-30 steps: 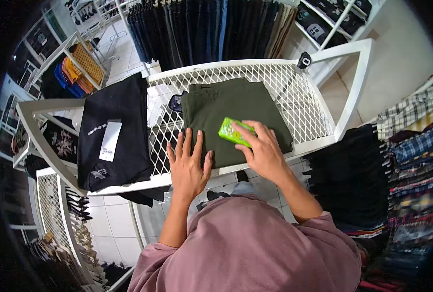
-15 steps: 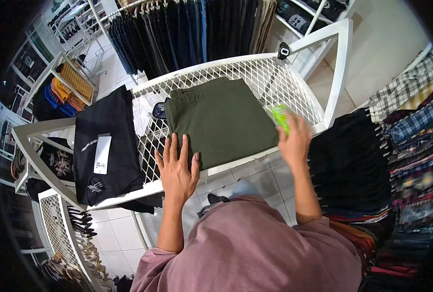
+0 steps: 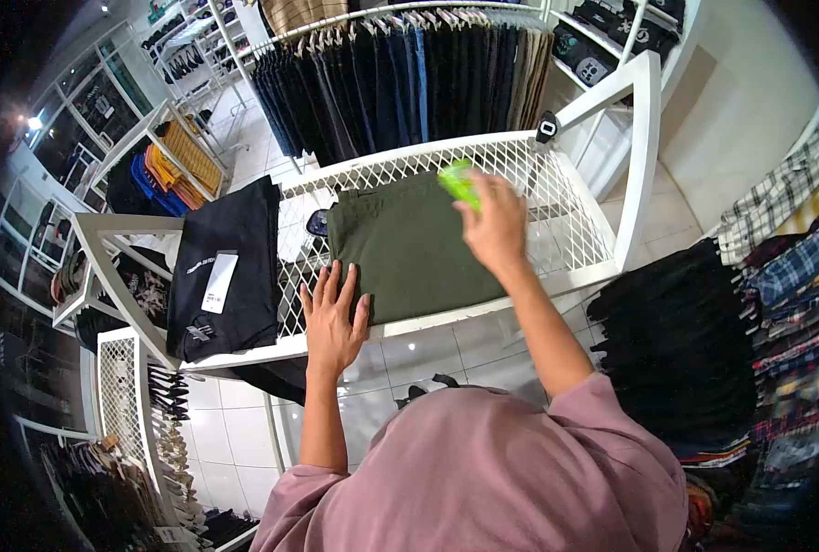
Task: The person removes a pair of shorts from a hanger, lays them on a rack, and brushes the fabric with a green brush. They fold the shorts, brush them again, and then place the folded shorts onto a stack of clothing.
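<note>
2 hands (image 3: 334,317) (image 3: 496,225), green trousers (image 3: 409,248), perhaps brush (image 3: 460,182)

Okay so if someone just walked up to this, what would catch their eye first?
Probably the bright green object in the right hand, held over the far edge of the folded olive-green garment on the white mesh table. Next, the left hand pressed flat on that garment's near-left corner, and the black folded garment with a white tag to the left.

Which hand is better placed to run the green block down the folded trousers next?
Right. The right hand already holds the green block at the far edge of the folded trousers. The left hand lies flat on their near left corner, pinning them to the white mesh table.
</note>
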### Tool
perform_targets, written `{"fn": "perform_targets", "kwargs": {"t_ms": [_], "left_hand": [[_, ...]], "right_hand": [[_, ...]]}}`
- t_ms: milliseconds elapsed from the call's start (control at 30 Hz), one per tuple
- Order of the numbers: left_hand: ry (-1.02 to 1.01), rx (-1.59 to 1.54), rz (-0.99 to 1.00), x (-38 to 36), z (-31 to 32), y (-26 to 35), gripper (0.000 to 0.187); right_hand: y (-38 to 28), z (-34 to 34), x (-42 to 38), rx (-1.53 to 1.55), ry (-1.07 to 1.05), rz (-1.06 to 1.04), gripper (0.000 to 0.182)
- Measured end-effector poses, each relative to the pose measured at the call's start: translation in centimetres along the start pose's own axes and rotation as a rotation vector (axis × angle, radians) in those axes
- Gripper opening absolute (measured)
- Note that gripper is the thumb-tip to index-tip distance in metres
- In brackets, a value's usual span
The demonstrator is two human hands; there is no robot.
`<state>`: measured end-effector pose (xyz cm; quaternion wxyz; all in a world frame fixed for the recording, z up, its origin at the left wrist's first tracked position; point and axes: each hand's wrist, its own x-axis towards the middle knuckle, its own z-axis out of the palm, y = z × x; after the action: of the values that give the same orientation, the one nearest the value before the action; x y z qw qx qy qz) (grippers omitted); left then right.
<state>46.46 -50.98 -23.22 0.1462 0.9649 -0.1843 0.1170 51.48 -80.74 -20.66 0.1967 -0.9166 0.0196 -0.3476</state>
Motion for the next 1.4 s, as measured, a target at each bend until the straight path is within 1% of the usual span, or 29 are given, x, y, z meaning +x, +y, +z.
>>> {"fn": "perform_targets", "kwargs": {"t_ms": [33,67,100,167,233,300,367,400,500,533,567,600,633,667,700,733,767,800,833,867,900,967,1000,1033,1100,1167,1233,1367,1400], "left_hand": [[-0.005,0.009,0.004,0.0,-0.1,0.1,0.055],[-0.006,-0.005,0.005,0.1,-0.3,0.1,0.055],[-0.008,-0.018,0.009,0.0,-0.4,0.1,0.055],[0.002,0.001,0.021,0.0,-0.3,0.1,0.055],[0.016,-0.033,0.013,-0.1,-0.4,0.2,0.055],[0.005,-0.028,-0.016,0.0,-0.2,0.1,0.055],[-0.003,-0.069,-0.036,0.2,-0.3,0.1,0.057],[-0.001,-0.088,-0.025,0.1,-0.5,0.2,0.061],[0.008,-0.134,0.026,-0.1,-1.3,0.3,0.088],[0.007,-0.115,0.07,-0.1,-1.1,-0.2,0.104],[-0.002,-0.111,0.076,-0.3,-0.9,-0.5,0.104],[-0.002,-0.144,0.081,-0.3,-0.9,-0.7,0.105],[0.006,-0.177,0.088,0.1,-0.9,-0.7,0.106],[0.03,-0.159,0.107,0.0,-1.3,-0.3,0.099],[0.025,-0.156,0.119,-0.1,-1.4,-0.1,0.099],[0.043,-0.231,0.095,-0.2,-1.5,0.1,0.093],[0.059,-0.305,0.072,-0.3,-1.6,0.3,0.087],[0.112,-0.23,0.102,-0.4,-2.1,1.1,0.073],[0.106,-0.228,0.114,-0.5,-2.1,1.0,0.073],[0.115,-0.27,0.099,-0.7,-2.0,0.7,0.068],[0.129,-0.312,0.08,-0.6,-2.1,0.5,0.063],[0.253,-0.319,0.148,-0.3,-2.5,0.3,0.055],[0.289,-0.298,0.158,0.4,-2.6,0.1,0.053],[0.324,-0.275,0.164,1.3,-2.8,-0.3,0.051],[0.458,-0.266,0.226,4.7,-1.9,-2.7,0.047],[0.691,-0.3,0.265,8.7,-4.1,-2.0,0.039],[0.803,-0.202,0.249,11.6,-7.4,-0.9,0.03],[0.913,-0.355,0.328,12.7,-13.3,1.9,0.023],[0.839,-0.571,0.321,12.1,-14.1,2.6,0.025]], "right_hand": [[-1.2,0.2,0.0,0.09,-0.047,-0.098,0.051],[-1.0,1.2,-0.2,0.106,-0.203,-0.2,0.051],[0.1,2.1,-0.2,0.113,-0.199,-0.186,0.051],[3.0,2.9,1.3,-0.146,-0.158,-0.048,0.049],[6.8,1.2,3.3,-0.374,-0.203,0.243,0.049],[9.3,-2.0,2.4,-0.123,-0.115,0.267,0.047],[9.5,-5.1,-0.2,-0.175,-0.053,0.142,0.051],[9.1,-6.1,-1.6,-0.18,-0.064,0.122,0.051],[9.0,-7.5,-4.7,-0.191,-0.147,0.189,0.055],[9.4,-6.7,-5.4,-0.215,-0.133,0.17,0.055],[9.5,-6.2,-6.5,-0.239,-0.12,0.161,0.055],[8.9,-6.2,-7.0,-0.348,0.025,0.029,0.057],[6.8,-7.4,-6.9,-0.27,0.02,-0.032,0.059],[4.4,-8.8,-7.1,-0.193,0.011,-0.092,0.062],[3.4,-9.0,-7.6,0.021,-0.094,-0.171,0.066],[2.4,-9.0,-7.9,0.131,-0.211,-0.265,0.063],[2.3,-7.9,-8.4,0.13,-0.203,-0.25,0.063],[2.7,-5.8,-9.0,0.154,-0.266,-0.261,0.059],[2.5,-5.1,-9.0,0.179,-0.33,-0.273,0.055],[2.6,-5.0,-8.6,0.161,-0.294,-0.308,0.04],[2.6,-4.8,-7.9,0.159,-0.287,-0.309,0.04],[2.4,-4.2,-6.4,0.243,-0.243,-0.339,0.027],[2.1,-4.0,-5.5,0.235,-0.079,-0.415,0.019],[1.9,-3.9,-4.1,0.24,-0.09,-0.429,0.019],[1.2,-3.9,-0.7,0.194,0.06,-0.445,0.017],[0.3,-4.2,3.1,0.238,0.136,-0.405,0.017],[-1.4,-6.4,6.4,0.206,0.328,-0.46,0.017],[-3.5,-12.1,9.2,0.323,0.442,-0.381,0.017],[-3.4,-13.6,9.3,0.356,0.456,-0.394,0.018]]}}
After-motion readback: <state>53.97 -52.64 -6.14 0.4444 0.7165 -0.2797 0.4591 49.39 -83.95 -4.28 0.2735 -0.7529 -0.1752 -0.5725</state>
